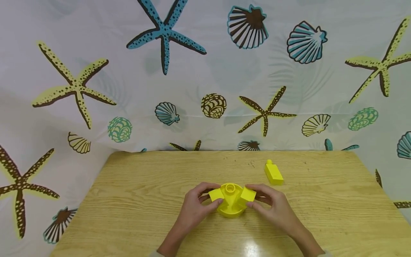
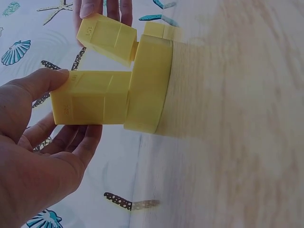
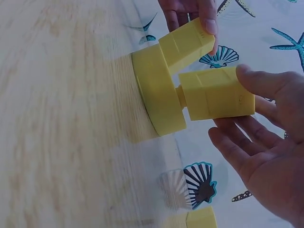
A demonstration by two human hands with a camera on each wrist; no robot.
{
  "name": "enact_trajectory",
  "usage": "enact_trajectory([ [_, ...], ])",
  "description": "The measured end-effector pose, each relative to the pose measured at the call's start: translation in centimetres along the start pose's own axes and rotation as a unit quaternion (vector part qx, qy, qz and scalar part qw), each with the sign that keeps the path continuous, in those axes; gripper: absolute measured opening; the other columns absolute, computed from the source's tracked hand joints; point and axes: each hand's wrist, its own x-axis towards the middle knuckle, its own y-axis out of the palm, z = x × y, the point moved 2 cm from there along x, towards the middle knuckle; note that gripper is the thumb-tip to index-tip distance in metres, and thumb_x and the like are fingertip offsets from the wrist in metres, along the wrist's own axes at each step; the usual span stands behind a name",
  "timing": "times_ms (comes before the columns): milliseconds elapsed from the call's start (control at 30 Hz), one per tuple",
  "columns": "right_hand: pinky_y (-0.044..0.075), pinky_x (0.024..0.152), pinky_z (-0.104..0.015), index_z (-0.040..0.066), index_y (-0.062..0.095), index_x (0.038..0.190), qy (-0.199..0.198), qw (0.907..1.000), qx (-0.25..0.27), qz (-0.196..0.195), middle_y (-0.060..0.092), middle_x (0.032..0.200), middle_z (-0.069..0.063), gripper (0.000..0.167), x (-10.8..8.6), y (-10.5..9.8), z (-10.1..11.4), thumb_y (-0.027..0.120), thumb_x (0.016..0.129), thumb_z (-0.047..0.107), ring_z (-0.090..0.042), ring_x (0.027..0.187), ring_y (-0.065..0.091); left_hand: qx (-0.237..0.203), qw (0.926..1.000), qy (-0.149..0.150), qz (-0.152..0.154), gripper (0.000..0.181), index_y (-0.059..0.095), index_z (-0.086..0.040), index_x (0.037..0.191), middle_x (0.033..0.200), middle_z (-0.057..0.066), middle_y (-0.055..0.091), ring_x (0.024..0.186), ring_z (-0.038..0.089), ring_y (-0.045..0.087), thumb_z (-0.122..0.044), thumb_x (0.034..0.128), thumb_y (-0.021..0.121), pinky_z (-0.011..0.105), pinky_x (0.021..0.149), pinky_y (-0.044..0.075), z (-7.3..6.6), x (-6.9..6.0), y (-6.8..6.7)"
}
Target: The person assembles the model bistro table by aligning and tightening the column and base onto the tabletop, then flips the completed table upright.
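Observation:
A round yellow base with a ring-shaped socket at its back lies on the table between the hands. The left hand pinches a yellow block at the base's left side; in the left wrist view this block stands upright against the base. At the other side the right hand pinches a second yellow block. The right wrist view shows that block with a narrow neck meeting the base; how deep the neck sits is hidden.
Behind the right hand a third yellow block with a round knob lies on its side on the wooden table. A cloth printed with starfish and shells hangs behind the table and at both sides.

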Motion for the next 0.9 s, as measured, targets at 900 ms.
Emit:
enact_trajectory([
  [900, 0.059, 0.092, -0.033, 0.008, 0.065, 0.137, 0.016, 0.9973, 0.007, 0.072, 0.063, 0.139, -0.011, 0.037, 0.0, -1.3, -0.4, 0.068, 0.1, 0.012, -0.029, 0.121, 0.063, -0.006, 1.0, -0.001, 0.0, 0.036, 0.07, -0.004, 0.122, 0.125, 0.009, 0.066, 0.119, 0.026, 0.062, -0.008, 0.0886, 0.082, 0.032, 0.097, 0.056, 0.2, 0.0, -0.1],
])
